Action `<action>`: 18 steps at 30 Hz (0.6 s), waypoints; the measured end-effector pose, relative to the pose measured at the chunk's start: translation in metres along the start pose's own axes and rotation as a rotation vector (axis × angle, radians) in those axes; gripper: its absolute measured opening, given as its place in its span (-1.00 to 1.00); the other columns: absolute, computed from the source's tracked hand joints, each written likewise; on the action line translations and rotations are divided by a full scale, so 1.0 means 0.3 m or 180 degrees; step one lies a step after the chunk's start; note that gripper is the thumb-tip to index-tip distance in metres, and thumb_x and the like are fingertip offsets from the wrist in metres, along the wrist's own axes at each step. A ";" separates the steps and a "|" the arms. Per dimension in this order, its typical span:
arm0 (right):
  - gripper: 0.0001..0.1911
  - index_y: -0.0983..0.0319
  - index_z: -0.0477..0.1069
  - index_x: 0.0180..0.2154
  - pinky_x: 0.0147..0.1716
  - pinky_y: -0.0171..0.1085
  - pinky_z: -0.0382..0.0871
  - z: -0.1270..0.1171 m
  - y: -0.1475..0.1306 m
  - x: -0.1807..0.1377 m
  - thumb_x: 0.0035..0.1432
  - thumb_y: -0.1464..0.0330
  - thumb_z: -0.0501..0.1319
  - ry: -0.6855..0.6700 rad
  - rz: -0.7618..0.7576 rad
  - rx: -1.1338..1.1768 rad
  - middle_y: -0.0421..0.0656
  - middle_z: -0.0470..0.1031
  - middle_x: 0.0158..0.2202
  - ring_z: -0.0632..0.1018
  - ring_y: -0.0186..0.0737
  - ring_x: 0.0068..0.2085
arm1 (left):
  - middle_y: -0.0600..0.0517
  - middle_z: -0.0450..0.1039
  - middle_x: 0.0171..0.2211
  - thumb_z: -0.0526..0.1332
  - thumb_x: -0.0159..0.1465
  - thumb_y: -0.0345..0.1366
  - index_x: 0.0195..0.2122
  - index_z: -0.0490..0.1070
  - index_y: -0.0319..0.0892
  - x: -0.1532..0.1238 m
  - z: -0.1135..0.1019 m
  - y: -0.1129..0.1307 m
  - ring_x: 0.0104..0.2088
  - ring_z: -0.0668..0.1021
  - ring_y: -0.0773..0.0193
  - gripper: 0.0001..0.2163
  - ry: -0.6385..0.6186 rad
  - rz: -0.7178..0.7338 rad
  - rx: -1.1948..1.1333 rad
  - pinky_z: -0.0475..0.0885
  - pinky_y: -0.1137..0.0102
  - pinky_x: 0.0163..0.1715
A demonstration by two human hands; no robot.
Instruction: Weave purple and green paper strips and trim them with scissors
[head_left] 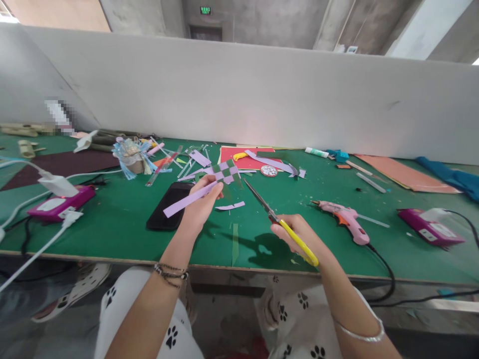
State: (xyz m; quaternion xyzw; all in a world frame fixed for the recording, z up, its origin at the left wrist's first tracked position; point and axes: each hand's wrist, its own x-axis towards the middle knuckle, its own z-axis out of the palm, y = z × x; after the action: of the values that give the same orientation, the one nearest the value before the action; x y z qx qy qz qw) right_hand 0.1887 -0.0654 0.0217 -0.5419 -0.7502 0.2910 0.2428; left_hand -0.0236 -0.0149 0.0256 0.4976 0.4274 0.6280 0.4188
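Between the thumb and fingers of my left hand [204, 199] is a woven paper piece [226, 172] in a purple and green checker pattern. One long purple strip [187, 200] sticks out from it toward the lower left. My right hand [299, 234] grips scissors [297, 242] with yellow handles; the blades point up and left toward the woven piece, apart from it, and look nearly closed. Under the woven piece lies a cut purple scrap [231, 206] on the green table. A green strip [235, 244] lies nearer the table's front edge.
A black phone [164, 209] lies left of my left hand. Pink glue gun [346, 219] and purple power strip [430, 227] are at right; another power strip [62, 203] with cables is at left. Red paper [254, 158], strips and a decorated pot [132, 158] stand further back.
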 end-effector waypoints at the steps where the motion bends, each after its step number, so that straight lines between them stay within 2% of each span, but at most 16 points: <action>1: -0.55 0.18 -0.02 -0.66 -0.73 -0.42 -0.06 0.002 0.003 0.000 0.00 0.00 -0.02 0.0036 0.0037 0.0091 -0.33 -0.05 -0.70 0.11 -0.46 -0.68 | 0.18 0.29 -0.65 0.25 -0.05 -0.25 -0.47 0.37 -0.19 -0.001 0.001 0.000 -0.58 0.37 0.43 -0.85 -0.0053 -0.0019 0.0044 0.29 0.51 -0.53; 6: -0.55 0.18 0.03 -0.64 -0.79 -0.42 0.03 0.023 0.012 0.006 -0.03 -0.02 0.04 0.0436 0.0281 0.0747 -0.35 0.06 -0.76 0.17 -0.46 -0.76 | 0.12 0.36 -0.62 0.29 -0.09 -0.18 -0.49 0.44 -0.22 -0.004 0.012 -0.010 -0.57 0.39 0.38 -0.78 -0.0124 -0.0130 0.0114 0.29 0.49 -0.54; 8: -0.54 0.19 0.07 -0.63 -0.80 -0.42 0.06 0.032 0.009 0.013 -0.09 -0.04 0.09 0.0669 0.0363 0.1003 -0.34 0.13 -0.76 0.20 -0.46 -0.77 | 0.09 0.38 -0.63 0.28 -0.07 -0.12 -0.54 0.45 -0.22 -0.008 0.013 -0.013 -0.57 0.41 0.35 -0.76 -0.0278 -0.0150 0.0245 0.30 0.47 -0.55; 11: -0.55 0.19 0.12 -0.60 -0.77 -0.40 0.16 0.043 0.001 0.024 -0.15 -0.05 0.14 0.0846 0.0389 0.1348 -0.34 0.18 -0.76 0.25 -0.43 -0.76 | 0.04 0.43 -0.65 0.21 0.04 -0.05 -0.61 0.44 -0.20 -0.019 0.009 -0.010 -0.59 0.45 0.31 -0.70 -0.0956 -0.0164 0.0492 0.35 0.43 -0.51; 14: -0.57 0.18 0.13 -0.59 -0.72 -0.36 0.23 0.056 -0.005 0.034 -0.13 -0.02 0.16 0.0867 0.0220 0.1626 -0.35 0.18 -0.80 0.27 -0.40 -0.75 | -0.01 0.49 -0.63 0.07 0.18 -0.06 -0.55 0.50 -0.18 -0.033 0.012 -0.003 -0.55 0.51 0.25 -0.64 -0.1748 -0.0093 0.0714 0.40 0.38 -0.44; 16: -0.58 0.18 0.14 -0.59 -0.69 -0.33 0.28 0.068 -0.006 0.038 -0.11 -0.01 0.17 0.0847 0.0046 0.1830 -0.33 0.20 -0.80 0.31 -0.37 -0.73 | -0.03 0.51 -0.62 0.00 0.23 -0.10 -0.51 0.51 -0.16 -0.042 0.022 -0.002 -0.52 0.54 0.22 -0.62 -0.2032 0.0030 0.0786 0.43 0.36 -0.41; 18: -0.59 0.18 0.15 -0.59 -0.66 -0.32 0.31 0.081 -0.004 0.041 -0.07 -0.01 0.17 0.0801 -0.0139 0.2051 -0.32 0.22 -0.79 0.34 -0.35 -0.71 | -0.04 0.52 -0.59 -0.03 0.26 -0.14 -0.50 0.52 -0.16 -0.049 0.037 -0.006 -0.49 0.55 0.21 -0.61 -0.2136 0.0206 0.0811 0.44 0.36 -0.38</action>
State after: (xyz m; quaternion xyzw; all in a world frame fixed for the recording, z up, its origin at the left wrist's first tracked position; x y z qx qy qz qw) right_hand 0.1676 -0.0581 0.0058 -0.4527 -0.5954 0.4386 0.4982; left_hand -0.0103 -0.0272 0.0214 0.7375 0.3249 0.3842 0.4504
